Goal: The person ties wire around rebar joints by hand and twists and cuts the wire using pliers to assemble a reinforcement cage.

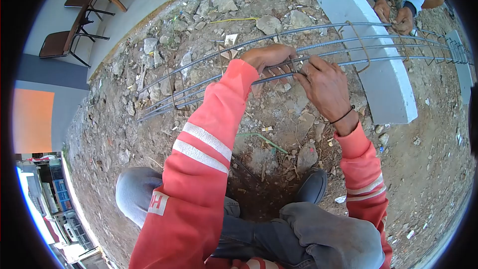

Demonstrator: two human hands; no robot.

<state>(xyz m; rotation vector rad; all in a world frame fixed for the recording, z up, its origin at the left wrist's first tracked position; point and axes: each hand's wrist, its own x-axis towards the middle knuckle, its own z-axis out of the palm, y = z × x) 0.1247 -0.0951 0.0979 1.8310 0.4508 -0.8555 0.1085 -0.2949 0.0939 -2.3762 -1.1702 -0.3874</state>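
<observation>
A long cage of ribbed steel rebar runs across in front of me, with thin bent stirrups around its bars. My left hand reaches over the bars from the near side, its fingers curled beneath them. Close on its right, my right hand has thumb and fingers pinched together at the nearest bars. Whatever small piece lies between those fingertips is hidden. A stirrup stands on the bars to the right of my hands.
A pale grey slab lies under the cage, and another slab supports its right end. A co-worker's hands touch the bars at upper right. Broken stones cover the ground. Chairs stand at upper left.
</observation>
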